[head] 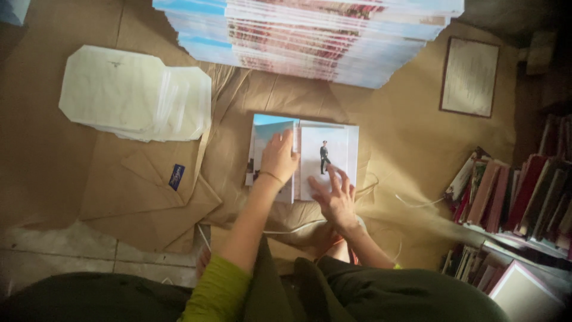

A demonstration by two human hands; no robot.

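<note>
A small stack of printed booklets (pixel 304 156) is seen lying on brown paper sheeting (pixel 393 125) spread over the floor, directly in front of the seated person. The left hand (pixel 279 158) is laid flat on the left part of the top booklet, a blue-toned page, with fingers extended and pressed down rather than closed around anything. The right hand (pixel 335 200) is placed at the lower right edge of the stack, fingers spread and open, the tips touching the white page that bears a small dark standing figure. No item is gripped by either hand.

A tall pile of like printed sheets (pixel 310 36) is noted at the top of the view, well apart from the hands; it is judged to be far larger than the stack under the hands, so the greater part of the work appears to remain. A pile of pale translucent sleeves (pixel 134 95) is observed to the left on the sheeting, untouched. A flat folded brown paper piece with a small blue label (pixel 176 177) is recorded below that pile.

No container proper is observed. At the right, a row of books (pixel 512 191) is held upright in what appears to be a low shelf; its frame is too dark to be described. A framed sheet (pixel 469 76) is noted lying near the upper right.
</note>
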